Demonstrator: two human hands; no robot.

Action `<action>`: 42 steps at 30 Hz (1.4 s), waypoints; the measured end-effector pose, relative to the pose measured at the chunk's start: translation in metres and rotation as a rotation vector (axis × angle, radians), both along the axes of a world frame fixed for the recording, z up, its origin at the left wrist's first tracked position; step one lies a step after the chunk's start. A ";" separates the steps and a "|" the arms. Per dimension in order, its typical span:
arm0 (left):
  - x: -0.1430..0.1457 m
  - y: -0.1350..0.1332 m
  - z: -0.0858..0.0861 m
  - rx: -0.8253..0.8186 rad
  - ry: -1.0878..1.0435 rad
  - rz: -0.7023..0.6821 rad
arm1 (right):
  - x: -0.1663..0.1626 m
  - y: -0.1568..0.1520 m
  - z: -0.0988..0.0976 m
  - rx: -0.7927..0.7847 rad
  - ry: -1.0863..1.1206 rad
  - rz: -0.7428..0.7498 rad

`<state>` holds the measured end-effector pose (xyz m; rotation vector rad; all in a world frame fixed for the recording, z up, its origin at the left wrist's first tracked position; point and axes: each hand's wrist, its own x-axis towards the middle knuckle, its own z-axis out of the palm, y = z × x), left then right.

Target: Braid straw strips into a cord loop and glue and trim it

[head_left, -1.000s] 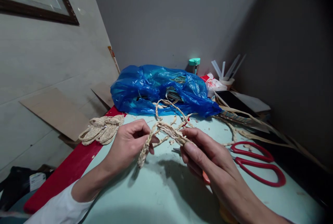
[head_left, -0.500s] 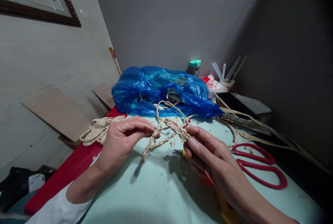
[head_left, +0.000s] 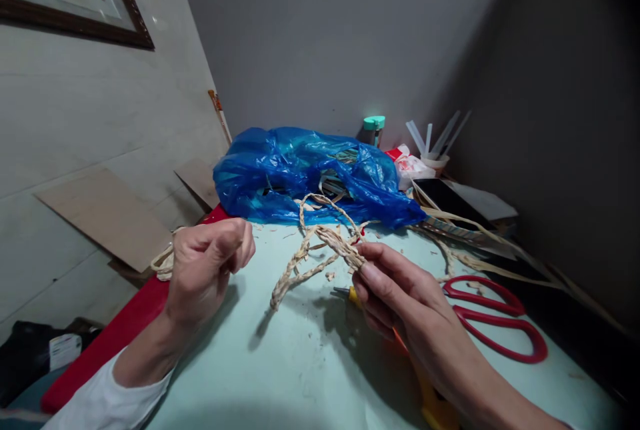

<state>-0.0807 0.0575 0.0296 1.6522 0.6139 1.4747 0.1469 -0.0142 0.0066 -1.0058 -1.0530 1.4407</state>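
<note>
Between the thumb and fingers of my right hand (head_left: 400, 303) is one end of a braided straw cord (head_left: 290, 270), pale tan and bent into crossing loops above the table. My left hand (head_left: 210, 263) is off to the left, apart from the cord, with its fingers curled closed. Whether anything is inside those fingers is hidden. Behind the left hand, a coil of pale cord (head_left: 163, 263) is partly covered. Yellow-handled pliers (head_left: 354, 295) lie under my right hand, mostly hidden by it. Red-handled scissors (head_left: 500, 343) rest on the table to its right.
A blue plastic bag (head_left: 280, 170) with straw strands inside sits at the back of the pale green table (head_left: 280, 377). Long straw strips (head_left: 490, 263) trail along the right side. A cup of white sticks (head_left: 436, 162) and a green-lidded jar (head_left: 374, 125) stand behind.
My left hand has drawn away from the braided cord to the left, and its fingers have curled in. My right hand keeps the cord in nearly the same place.
</note>
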 end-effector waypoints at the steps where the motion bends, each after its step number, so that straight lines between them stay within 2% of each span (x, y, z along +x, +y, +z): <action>1: 0.000 0.000 -0.001 0.041 0.045 -0.009 | 0.000 -0.001 -0.001 -0.005 -0.008 -0.012; 3: 0.003 -0.004 -0.001 0.049 0.164 0.009 | 0.000 -0.002 -0.001 -0.022 -0.031 -0.033; 7: 0.012 -0.014 0.003 -0.123 0.392 0.009 | 0.006 -0.002 0.005 -0.028 -0.133 -0.024; 9: 0.015 -0.015 0.009 -0.142 0.461 0.025 | 0.011 0.000 0.009 0.006 -0.276 -0.016; 13: 0.012 -0.011 0.019 -0.042 0.546 0.146 | 0.020 0.005 0.016 0.124 -0.680 0.043; 15: 0.010 -0.009 0.021 -0.030 0.569 0.145 | 0.021 0.007 0.017 0.184 -0.848 0.065; 18: 0.007 -0.007 0.021 -0.076 0.558 0.085 | 0.018 0.007 0.013 0.278 -1.031 0.082; 21: 0.004 -0.004 0.018 -0.231 0.465 -0.049 | 0.014 0.005 0.008 0.363 -1.111 0.114; 24: 0.000 0.001 0.016 -0.429 0.299 -0.205 | 0.012 0.002 0.009 0.352 -1.082 0.211; 27: -0.001 0.007 0.013 -0.504 0.195 -0.241 | 0.011 -0.002 0.015 0.270 -0.965 0.273; 30: 0.001 0.009 0.012 -0.421 0.228 -0.155 | 0.009 -0.004 0.020 0.207 -0.814 0.262; 33: 0.006 0.005 0.010 -0.250 0.340 0.053 | 0.006 -0.005 0.021 0.139 -0.703 0.270; 35: 0.009 -0.002 0.007 -0.026 0.402 0.290 | 0.004 -0.005 0.018 0.065 -0.637 0.275; 38: 0.014 -0.019 0.000 0.414 0.435 0.611 | 0.000 -0.005 0.013 -0.017 -0.513 0.235; 39: 0.016 -0.025 -0.002 0.495 0.435 0.656 | -0.001 -0.005 0.011 -0.031 -0.470 0.216; 40: 0.018 -0.030 -0.004 0.522 0.428 0.633 | -0.002 -0.005 0.010 -0.040 -0.432 0.190; 41: 0.021 -0.034 -0.006 0.520 0.416 0.573 | -0.003 -0.006 0.009 -0.043 -0.407 0.163; 42: 0.025 -0.036 -0.006 0.445 0.410 0.511 | -0.004 -0.006 0.008 -0.037 -0.401 0.142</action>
